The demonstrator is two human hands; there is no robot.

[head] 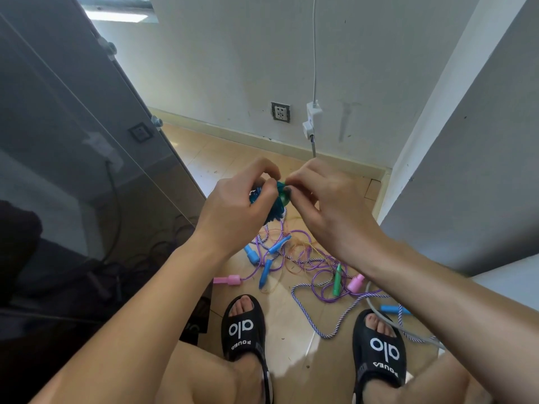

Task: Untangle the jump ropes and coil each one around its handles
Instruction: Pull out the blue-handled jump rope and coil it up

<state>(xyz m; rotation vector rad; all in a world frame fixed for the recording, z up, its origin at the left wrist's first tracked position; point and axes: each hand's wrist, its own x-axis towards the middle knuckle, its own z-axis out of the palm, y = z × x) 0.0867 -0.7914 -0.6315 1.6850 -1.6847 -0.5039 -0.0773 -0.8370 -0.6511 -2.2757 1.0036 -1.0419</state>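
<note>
The tan tiled floor (204, 158) is the landmark here, running between a glossy dark panel (73, 147) on one side and a pale painted wall (233, 68) with a square grey socket (280, 112) behind. On the floor, just ahead of two black moulded slides (243, 328), lies the tangled heap of jump ropes (306, 263): thin glossy purple cord, a thicker purple-and-white twisted cord (335, 328) that looks braided and soft, and very fine orange line, all looped over one another. Hard plastic handles poke out of it, among them a pink handle (227, 279), several blue handles (251, 254) and a green handle (337, 279), so most ropes are evidently not yet sorted. Above the floor, at chest-forward height, both hands work one piece. The left hand (236, 208) is curled round a translucent teal-blue ribbed plastic handle bundle (277, 199), gripping it firmly, probably to keep it steady while cord is wound on; a strand drops from it down to the heap. The right hand (318, 193) is closed in a fine pinch at the bundle's rounded end, thumb and forefinger meeting on something too small to make out, most likely the thin cord being tucked or threaded. That hold suggests the finishing of one coil, though how much cord is wound on is hidden by the fingers.
</note>
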